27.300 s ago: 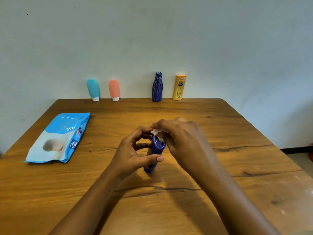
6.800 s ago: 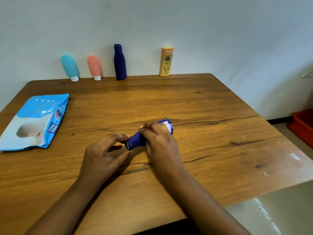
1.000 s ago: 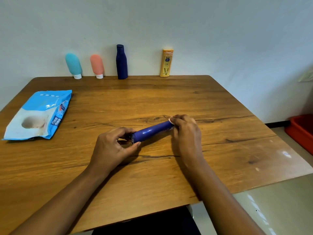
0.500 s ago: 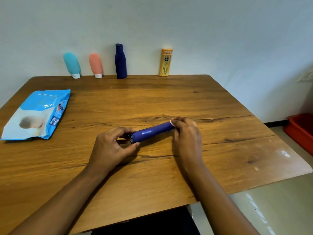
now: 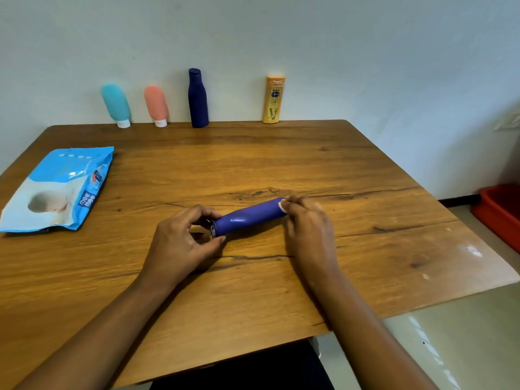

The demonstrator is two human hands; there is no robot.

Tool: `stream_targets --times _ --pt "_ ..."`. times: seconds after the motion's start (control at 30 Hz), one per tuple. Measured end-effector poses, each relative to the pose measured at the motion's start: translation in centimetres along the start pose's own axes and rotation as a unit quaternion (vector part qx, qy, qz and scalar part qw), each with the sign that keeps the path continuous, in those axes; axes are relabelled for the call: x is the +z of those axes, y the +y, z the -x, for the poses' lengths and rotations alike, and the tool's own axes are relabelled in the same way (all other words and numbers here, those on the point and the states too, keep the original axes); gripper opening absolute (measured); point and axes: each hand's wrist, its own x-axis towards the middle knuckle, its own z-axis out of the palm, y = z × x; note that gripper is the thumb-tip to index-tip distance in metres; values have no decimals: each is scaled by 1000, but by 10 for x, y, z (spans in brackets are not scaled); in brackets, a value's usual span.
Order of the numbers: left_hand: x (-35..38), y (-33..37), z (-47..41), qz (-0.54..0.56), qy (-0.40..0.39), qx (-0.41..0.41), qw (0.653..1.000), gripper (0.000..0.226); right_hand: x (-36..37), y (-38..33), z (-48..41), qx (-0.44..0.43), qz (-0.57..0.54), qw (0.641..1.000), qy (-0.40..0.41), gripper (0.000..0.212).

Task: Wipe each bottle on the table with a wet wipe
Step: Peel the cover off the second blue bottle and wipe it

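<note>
Purple bottle (image 5: 249,216) sideways between both hands; left hand (image 5: 180,243) pinching cap, right hand (image 5: 308,226) gripping base (wipe perhaps)

Purple bottle (image 5: 249,216) gripped between both hands: smooth plastic, glossy highlight near the left-hand end. Table (image 5: 281,291) beneath the grip: varnished wood, dark grain cracks, satin sheen. Wipes pack (image 5: 56,190) left of the grip: glossy crinkled plastic film.
</note>
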Motion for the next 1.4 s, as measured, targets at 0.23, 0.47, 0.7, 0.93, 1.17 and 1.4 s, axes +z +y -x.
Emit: stream_targets --times 0.23,0.47,0.7,0.93,1.17,1.4 --pt "2 -1 -2 13 -15 -39 999 43 -2 19 -7 67 -14 998 17 25" --pt "1 -3 -2 82 -53 -122 988 43 7 -21 0 -33 -12 999 -6 29" --pt "0 0 -1 84 -34 -124 988 41 27 -66 17 -159 21 985 -65 31" --pt "-5 6 3 73 -15 -45 996 43 -1 -19 -27 31 51 995 -78 29" --pt "-6 3 4 55 2 7 998 46 5 -56 -13 -108 -26 989 -101 34" --pt "-7 4 5 115 14 8 993 43 -14 17 -59 71 25 975 -207 25"
